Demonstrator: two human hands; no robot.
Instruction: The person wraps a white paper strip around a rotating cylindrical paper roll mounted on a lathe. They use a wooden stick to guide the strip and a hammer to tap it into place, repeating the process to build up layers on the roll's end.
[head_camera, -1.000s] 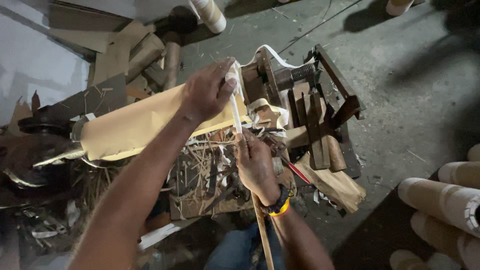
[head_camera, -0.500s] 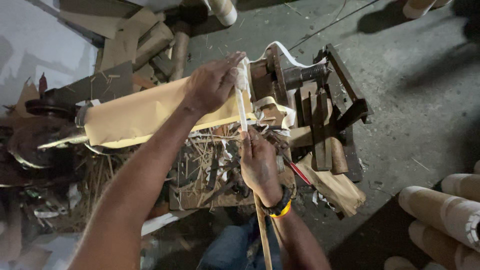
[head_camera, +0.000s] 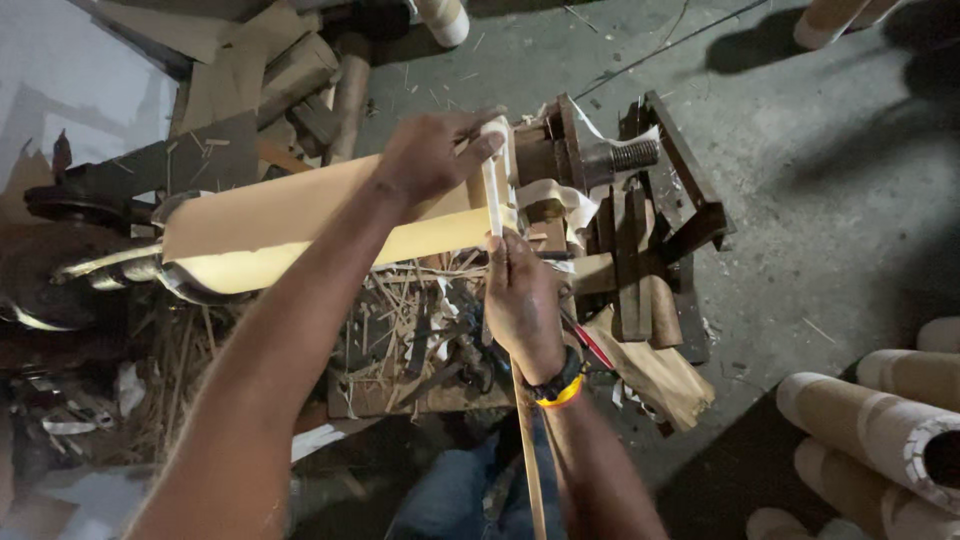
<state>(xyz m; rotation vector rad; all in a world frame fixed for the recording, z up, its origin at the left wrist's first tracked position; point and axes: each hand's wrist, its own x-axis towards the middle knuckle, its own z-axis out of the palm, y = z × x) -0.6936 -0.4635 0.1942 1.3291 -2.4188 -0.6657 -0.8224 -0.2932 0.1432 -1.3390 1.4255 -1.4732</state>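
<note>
A pale wooden cylinder (head_camera: 300, 225) lies sideways, held at its right end in a dark metal lathe frame (head_camera: 640, 210). My left hand (head_camera: 430, 155) rests on top of the cylinder near that end, fingers over a pale strip (head_camera: 493, 190) that stands across the wood. My right hand (head_camera: 522, 300) sits just below the cylinder and grips a long thin wooden stick (head_camera: 528, 450) that runs down past my wrist, which wears a dark and yellow band.
Wood shavings and splinters (head_camera: 410, 320) pile under the cylinder. Offcut planks (head_camera: 290, 80) lie at the upper left. Pale turned cylinders (head_camera: 880, 430) are stacked at the lower right. A threaded metal spindle (head_camera: 625, 155) sticks out of the frame. The concrete floor (head_camera: 830, 200) stretches right.
The view has shifted slightly. My left hand has slid a little along the cylinder's top, and my right hand has stayed under it with the stick.
</note>
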